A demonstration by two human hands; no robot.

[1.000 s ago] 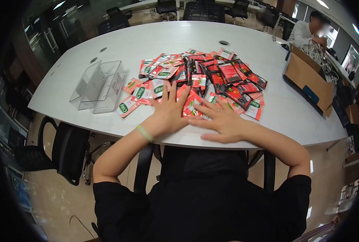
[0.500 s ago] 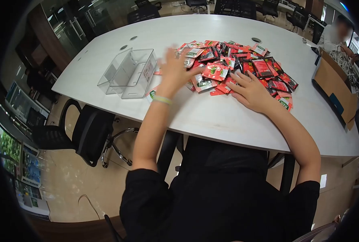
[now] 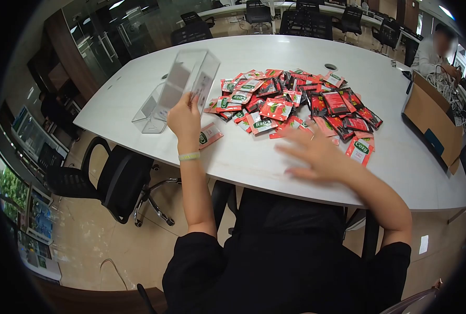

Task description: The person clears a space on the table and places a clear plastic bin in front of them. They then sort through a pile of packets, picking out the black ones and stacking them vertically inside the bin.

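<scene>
My left hand (image 3: 184, 120) is closed on the near edge of a clear plastic bin (image 3: 205, 70), which is tilted up off the white table (image 3: 254, 157). Behind and left of it, a second clear bin (image 3: 149, 125) stands on the tabletop, partly hidden. A heap of red and black sachets (image 3: 274, 109), some marked "Cozy", lies in the middle. One loose sachet (image 3: 211, 135) rests just right of my left wrist. My right hand (image 3: 319, 157), smeared by motion, is over the heap's front edge with its fingers spread and nothing visible in them.
An open cardboard box (image 3: 434, 120) full of white cables stands at the table's right end, with a seated person (image 3: 434, 55) behind it. A black office chair (image 3: 120, 175) is at the front left. More chairs (image 3: 306, 25) line the far side.
My left hand has moved from the heap's left edge to the clear bin, gripped it and lifted it into a tilt. My right hand has drawn back toward me, off the sachets.
</scene>
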